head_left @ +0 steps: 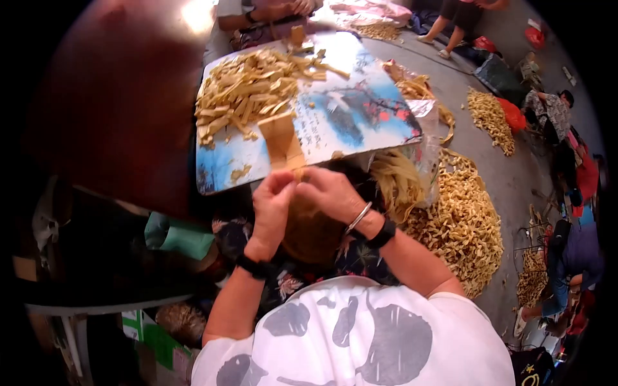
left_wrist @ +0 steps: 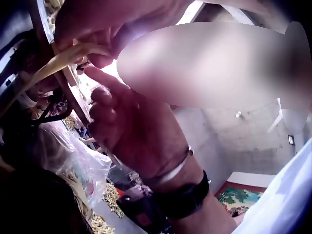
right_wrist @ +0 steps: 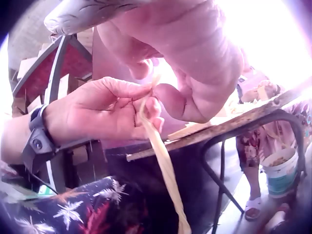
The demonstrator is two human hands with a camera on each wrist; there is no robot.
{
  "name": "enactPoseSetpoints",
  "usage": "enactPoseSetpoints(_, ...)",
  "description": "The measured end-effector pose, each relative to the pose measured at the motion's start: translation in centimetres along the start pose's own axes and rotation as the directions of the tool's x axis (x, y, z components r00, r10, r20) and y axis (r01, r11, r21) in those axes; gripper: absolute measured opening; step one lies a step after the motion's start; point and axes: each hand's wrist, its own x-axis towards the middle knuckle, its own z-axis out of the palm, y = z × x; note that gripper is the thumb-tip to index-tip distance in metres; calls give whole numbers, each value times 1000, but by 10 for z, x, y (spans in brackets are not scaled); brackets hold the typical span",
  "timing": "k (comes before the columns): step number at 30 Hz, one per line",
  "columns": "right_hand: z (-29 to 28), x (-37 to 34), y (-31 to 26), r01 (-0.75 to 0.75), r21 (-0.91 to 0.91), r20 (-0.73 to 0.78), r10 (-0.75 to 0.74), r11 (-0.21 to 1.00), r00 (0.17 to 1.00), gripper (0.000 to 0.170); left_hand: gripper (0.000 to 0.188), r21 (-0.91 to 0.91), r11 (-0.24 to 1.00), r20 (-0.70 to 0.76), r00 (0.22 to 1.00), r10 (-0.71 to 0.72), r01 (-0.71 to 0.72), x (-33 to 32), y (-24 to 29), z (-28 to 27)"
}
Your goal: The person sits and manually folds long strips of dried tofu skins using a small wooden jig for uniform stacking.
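Close together at the front edge of the painted table point(head_left: 315, 138), both hands work on one pale yellow, soft-looking strip point(right_wrist: 165, 163). My left hand point(head_left: 270, 204) pinches it between thumb and fingers. From the other side my right hand point(head_left: 333, 194) grips the same strip, thumb and forefinger meeting the left fingertips in the right wrist view. The strip's long tail hangs below the fingers there, slightly twisted. In the left wrist view the strip point(left_wrist: 58, 63) runs off to the lower left. Just beyond the hands a tan folded board point(head_left: 281, 141) lies on the tabletop.
A heap of yellow pieces point(head_left: 244, 90) covers the table's far left. Long strips point(head_left: 396, 180) hang at the table's right side, beside a large floor pile of knotted pieces point(head_left: 460, 225). Another person point(head_left: 270, 13) sits across the table. A white bucket point(right_wrist: 282, 170) stands beyond it.
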Motion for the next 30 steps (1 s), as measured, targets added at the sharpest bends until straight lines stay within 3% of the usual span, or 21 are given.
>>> enactPoseSetpoints(1,6,-4,-3,74,24,-31,-74,997,997,23,14,70,997,14,1000,14,-15,-12,5,12)
enactPoseSetpoints(2,10,-9,-4,51,-46,-35,-53,998,998,15,13,62,997,23,999,35,-37,-20,-3,14)
enactPoseSetpoints(4,15,-19,-11,122,-84,-171,-135,989,976,10,9,25,1000,-75,997,-13,15,-36,-8,17)
enactPoseSetpoints(5,13,-24,-14,104,-112,-163,-122,988,979,9,6,111,994,-115,993,16,-3,-42,-22,10)
enactPoseSetpoints(7,14,-41,-19,121,-141,-131,-139,983,982,9,17,-144,930,-127,926,-356,338,-58,-33,2)
enactPoseSetpoints(9,19,-61,-22,167,-132,-60,-177,977,982,12,32,-401,687,144,783,-605,605,-67,-36,-4)
enactPoseSetpoints(10,24,-72,-23,174,-111,-14,-177,978,984,13,25,-464,626,166,756,-633,627,-72,-30,2)
enactPoseSetpoints(12,31,-92,-22,193,-159,30,-191,968,981,14,22,-516,602,356,792,-496,609,-70,-58,-20)
enactPoseSetpoints(14,38,-105,-14,228,-97,22,-227,969,974,13,19,-424,701,165,810,-563,573,-69,-49,-9)
enactPoseSetpoints(18,35,-120,-17,154,-5,152,-151,988,977,13,16,-312,779,171,838,-518,544,-78,-50,-10)
enactPoseSetpoints(22,20,-112,-25,329,-261,-122,-369,907,921,13,9,195,899,102,904,-415,391,-82,-45,-6)
enactPoseSetpoints(23,14,-107,-26,332,-274,-182,-388,903,904,13,6,395,870,67,935,-349,296,-86,-38,-2)
enactPoseSetpoints(24,12,-105,-26,334,-284,-241,-404,899,883,14,4,577,816,151,980,-126,16,-89,-25,5)
enactPoseSetpoints(25,17,-102,-18,294,-121,-327,-317,948,890,19,4,703,662,278,957,80,-259,-91,-16,11)
enactPoseSetpoints(26,17,-104,-11,34,93,-260,-9,995,966,20,5,756,426,433,868,244,-497,-93,-5,18)
enactPoseSetpoints(27,12,-105,-11,-244,275,-129,287,930,949,21,12,777,407,425,877,223,-480,-100,14,31)
enactPoseSetpoints(28,9,-105,-10,-508,403,50,536,761,843,22,13,781,377,424,866,266,-498,-102,16,35)
enactPoseSetpoints(30,16,-103,1,-564,430,102,583,705,806,24,14,787,314,423,835,351,-531,-104,19,41)
